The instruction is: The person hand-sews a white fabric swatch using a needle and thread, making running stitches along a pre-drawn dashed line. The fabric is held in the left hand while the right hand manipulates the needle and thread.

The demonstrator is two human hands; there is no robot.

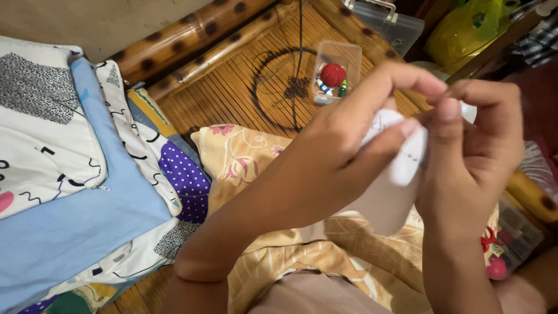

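White fabric piece (401,157), small with faint dark markings, sits raised in front of you, pinched between both your hands over the floral yellow cushion (244,157) on your lap. Your left hand (349,145) has thumb and forefinger clamped on its upper edge; your right hand (474,139) has its fingertips closed together on the same edge, the two hands touching. It looks light, soft and limp, likely to fold or slip, so grip near the edge with fingertips and keep it taut. Beyond, a clear plastic box (337,70) holding a red ball rests on the bamboo bench (232,87); folded patterned bedding (87,174) lies well apart.
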